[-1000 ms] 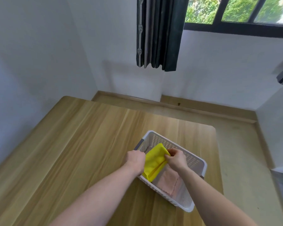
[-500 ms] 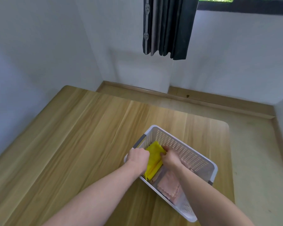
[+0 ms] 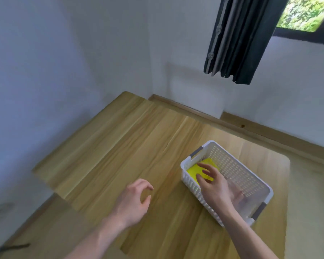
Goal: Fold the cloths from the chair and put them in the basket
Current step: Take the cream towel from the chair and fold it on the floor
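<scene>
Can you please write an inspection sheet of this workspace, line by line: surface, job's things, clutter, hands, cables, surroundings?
Surface: wooden table, light grain, bare where visible.
Job's things: white basket near the table's right edge; folded yellow cloth lies in its far-left end; a pinkish cloth shows faintly at the other end. Chair not in view.
Clutter: nothing seen.
Hands: right hand reaches into the basket, straight fingers resting on the yellow cloth, no grip. Left hand hovers over the table, fingers loosely curled, holding nothing.
Cables: a dark thin object at the lower left, too blurred to identify.
Surroundings: white walls, dark curtain, window with greenery, wooden baseboard.
</scene>
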`<state>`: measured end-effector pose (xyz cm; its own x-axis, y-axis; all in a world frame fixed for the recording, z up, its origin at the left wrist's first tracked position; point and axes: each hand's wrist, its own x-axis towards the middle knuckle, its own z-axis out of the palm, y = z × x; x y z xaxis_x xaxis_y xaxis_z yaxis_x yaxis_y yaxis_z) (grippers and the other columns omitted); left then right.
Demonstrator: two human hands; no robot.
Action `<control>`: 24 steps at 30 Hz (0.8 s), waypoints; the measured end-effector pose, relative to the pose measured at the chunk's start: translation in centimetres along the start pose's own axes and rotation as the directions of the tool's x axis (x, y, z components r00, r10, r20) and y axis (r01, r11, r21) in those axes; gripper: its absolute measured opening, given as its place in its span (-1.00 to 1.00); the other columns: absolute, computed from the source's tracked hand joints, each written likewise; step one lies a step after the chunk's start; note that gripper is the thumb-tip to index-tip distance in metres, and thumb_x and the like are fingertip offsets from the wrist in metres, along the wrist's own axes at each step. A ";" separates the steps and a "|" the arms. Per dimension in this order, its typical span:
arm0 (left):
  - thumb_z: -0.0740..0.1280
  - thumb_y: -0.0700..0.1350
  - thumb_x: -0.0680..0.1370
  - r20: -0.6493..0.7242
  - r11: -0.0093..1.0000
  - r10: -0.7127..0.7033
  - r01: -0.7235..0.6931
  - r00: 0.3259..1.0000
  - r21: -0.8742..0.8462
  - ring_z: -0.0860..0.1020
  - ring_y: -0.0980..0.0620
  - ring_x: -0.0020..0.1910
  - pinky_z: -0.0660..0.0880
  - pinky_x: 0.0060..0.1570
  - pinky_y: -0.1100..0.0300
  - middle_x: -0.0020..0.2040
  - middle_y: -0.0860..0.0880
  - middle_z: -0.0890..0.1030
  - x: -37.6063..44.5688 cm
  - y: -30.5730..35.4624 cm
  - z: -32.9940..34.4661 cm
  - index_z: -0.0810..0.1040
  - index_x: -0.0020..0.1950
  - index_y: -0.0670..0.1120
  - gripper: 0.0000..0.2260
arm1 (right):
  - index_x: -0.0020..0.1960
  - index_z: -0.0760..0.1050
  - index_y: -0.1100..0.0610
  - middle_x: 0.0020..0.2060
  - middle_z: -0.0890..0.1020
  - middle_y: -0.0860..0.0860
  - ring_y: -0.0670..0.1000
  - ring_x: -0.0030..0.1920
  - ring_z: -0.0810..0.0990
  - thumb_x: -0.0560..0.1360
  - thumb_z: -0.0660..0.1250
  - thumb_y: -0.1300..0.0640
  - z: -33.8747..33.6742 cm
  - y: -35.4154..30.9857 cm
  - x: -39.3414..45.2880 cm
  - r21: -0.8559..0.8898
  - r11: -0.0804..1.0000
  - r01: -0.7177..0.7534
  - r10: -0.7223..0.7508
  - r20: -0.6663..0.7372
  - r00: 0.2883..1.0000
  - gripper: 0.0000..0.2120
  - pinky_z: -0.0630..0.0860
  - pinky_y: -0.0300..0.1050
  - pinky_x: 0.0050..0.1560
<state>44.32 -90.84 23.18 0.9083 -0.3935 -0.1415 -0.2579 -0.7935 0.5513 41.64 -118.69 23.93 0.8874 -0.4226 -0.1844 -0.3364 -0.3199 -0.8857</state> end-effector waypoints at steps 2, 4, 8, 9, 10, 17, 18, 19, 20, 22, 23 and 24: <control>0.40 -0.04 0.57 -0.041 0.995 -0.090 0.089 0.995 -0.040 0.51 0.23 0.18 0.44 0.25 0.26 0.17 0.28 0.51 -5.4 -3.3 -1.7 0.55 0.08 0.16 -0.86 | 0.19 0.61 -0.18 0.11 0.66 -0.25 -0.27 0.04 0.62 0.51 0.42 0.21 3.6 -2.4 -4.3 0.023 0.995 0.093 -0.094 0.081 0.992 -0.64 0.56 -0.21 0.05; 0.44 -0.10 0.55 -0.083 0.985 -0.167 0.162 0.982 -0.065 0.50 0.22 0.19 0.36 0.24 0.41 0.18 0.22 0.51 -11.2 -6.5 -3.4 0.54 0.07 0.16 -0.81 | 0.12 0.61 -0.24 0.08 0.66 -0.23 -0.22 -0.02 0.64 0.49 0.43 0.23 7.9 -4.3 -8.6 0.027 0.986 0.164 -0.166 0.191 0.967 -0.62 0.56 -0.21 -0.01; 0.40 0.01 0.58 -0.133 0.945 -0.328 0.324 0.935 -0.050 0.43 0.25 0.24 0.31 0.18 0.39 0.27 0.28 0.42 -24.3 -12.3 -6.6 0.52 0.18 0.19 -0.80 | 0.12 0.58 -0.28 0.16 0.58 -0.31 -0.29 0.19 0.54 0.54 0.40 0.14 17.1 -6.8 -18.2 0.016 0.968 0.249 -0.228 0.461 0.858 -0.68 0.53 -0.29 0.11; 0.38 0.06 0.58 -0.157 0.934 -0.358 0.356 0.921 -0.042 0.45 0.26 0.24 0.38 0.18 0.31 0.27 0.32 0.40 -27.8 -13.8 -7.3 0.50 0.20 0.22 -0.79 | 0.14 0.58 -0.27 0.17 0.56 -0.31 -0.30 0.21 0.52 0.54 0.39 0.11 19.4 -7.1 -20.7 0.003 0.961 0.276 -0.237 0.522 0.820 -0.70 0.52 -0.30 0.13; 0.37 0.09 0.59 -0.166 0.918 -0.395 0.394 0.904 -0.042 0.46 0.25 0.25 0.42 0.19 0.27 0.27 0.35 0.38 -31.1 -15.1 -8.0 0.49 0.22 0.24 -0.78 | 0.16 0.58 -0.25 0.17 0.56 -0.30 -0.29 0.22 0.51 0.54 0.38 0.09 21.5 -7.5 -23.2 -0.010 0.954 0.301 -0.242 0.570 0.786 -0.71 0.52 -0.29 0.14; 0.36 0.06 0.60 -0.202 0.806 -0.591 0.578 0.781 -0.124 0.40 0.23 0.34 0.36 0.36 0.23 0.33 0.30 0.33 -51.9 -23.4 -10.2 0.47 0.35 0.19 -0.68 | 0.25 0.54 -0.22 0.20 0.53 -0.20 -0.19 0.23 0.51 0.55 0.40 0.02 33.7 -8.5 -39.4 -0.082 0.919 0.385 -0.185 0.772 0.608 -0.70 0.52 -0.26 0.12; 0.37 0.06 0.60 -0.204 0.788 -0.616 0.601 0.761 -0.136 0.39 0.22 0.34 0.36 0.36 0.23 0.33 0.30 0.32 -54.2 -24.5 -10.3 0.47 0.36 0.18 -0.67 | 0.26 0.52 -0.24 0.21 0.52 -0.21 -0.19 0.25 0.50 0.56 0.40 0.00 35.0 -8.5 -41.3 -0.090 0.916 0.391 -0.169 0.798 0.579 -0.69 0.50 -0.27 0.12; 0.37 0.06 0.59 -0.206 0.771 -0.637 0.619 0.743 -0.151 0.39 0.21 0.34 0.37 0.35 0.23 0.33 0.29 0.32 -56.2 -25.5 -10.3 0.46 0.37 0.17 -0.66 | 0.28 0.51 -0.25 0.22 0.51 -0.22 -0.19 0.26 0.49 0.56 0.39 -0.01 36.1 -8.6 -43.0 -0.101 0.912 0.398 -0.151 0.820 0.552 -0.68 0.50 -0.27 0.13; 0.37 0.05 0.59 -0.201 0.753 -0.658 0.635 0.725 -0.173 0.39 0.20 0.34 0.38 0.32 0.22 0.34 0.28 0.33 -58.0 -26.6 -10.4 0.46 0.37 0.16 -0.65 | 0.30 0.49 -0.25 0.23 0.50 -0.22 -0.18 0.27 0.48 0.57 0.39 -0.02 37.3 -8.7 -44.6 -0.109 0.906 0.409 -0.138 0.837 0.529 -0.67 0.50 -0.27 0.14; 0.37 0.04 0.60 -0.195 0.721 -0.693 0.660 0.694 -0.212 0.38 0.21 0.29 0.40 0.28 0.21 0.34 0.27 0.33 -61.0 -28.7 -10.6 0.46 0.37 0.15 -0.65 | 0.32 0.48 -0.24 0.25 0.49 -0.22 -0.17 0.28 0.47 0.57 0.38 -0.01 39.6 -9.1 -47.3 -0.119 0.894 0.432 -0.126 0.858 0.498 -0.66 0.50 -0.25 0.16; 0.36 0.03 0.60 -0.190 0.705 -0.709 0.673 0.679 -0.223 0.36 0.22 0.26 0.40 0.26 0.20 0.34 0.27 0.32 -62.1 -29.9 -10.7 0.45 0.37 0.15 -0.66 | 0.33 0.48 -0.23 0.26 0.49 -0.22 -0.17 0.28 0.47 0.58 0.38 0.00 40.7 -9.3 -48.4 -0.125 0.888 0.442 -0.121 0.865 0.488 -0.66 0.51 -0.24 0.18; 0.36 0.02 0.60 -0.181 0.690 -0.723 0.685 0.667 -0.233 0.34 0.22 0.24 0.41 0.26 0.20 0.35 0.26 0.32 -63.0 -31.0 -10.8 0.45 0.38 0.15 -0.66 | 0.33 0.48 -0.22 0.26 0.49 -0.22 -0.16 0.28 0.48 0.58 0.37 0.00 41.9 -9.4 -49.4 -0.134 0.883 0.449 -0.112 0.870 0.480 -0.65 0.51 -0.22 0.19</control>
<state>-1.37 -36.41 23.90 0.8517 0.3949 -0.3445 0.5210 -0.7094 0.4748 14.22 -59.25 23.54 0.7376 0.5710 -0.3604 0.0589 -0.5862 -0.8081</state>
